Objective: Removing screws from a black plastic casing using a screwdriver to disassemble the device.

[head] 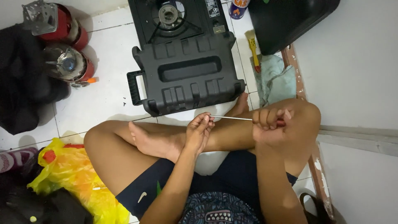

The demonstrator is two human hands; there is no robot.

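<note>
I sit cross-legged on a white tiled floor. My right hand is closed around the red handle of a screwdriver, whose thin metal shaft runs level toward the left. My left hand pinches the tip of that shaft between thumb and fingertips. Both hands hover over my crossed shins, just in front of a black plastic carrying case with a side handle.
A black portable gas stove sits beyond the case. Two red gas canisters stand at the left beside dark cloth. A yellow plastic bag lies lower left. A yellow brush and a pale rag lie at the right near the wall.
</note>
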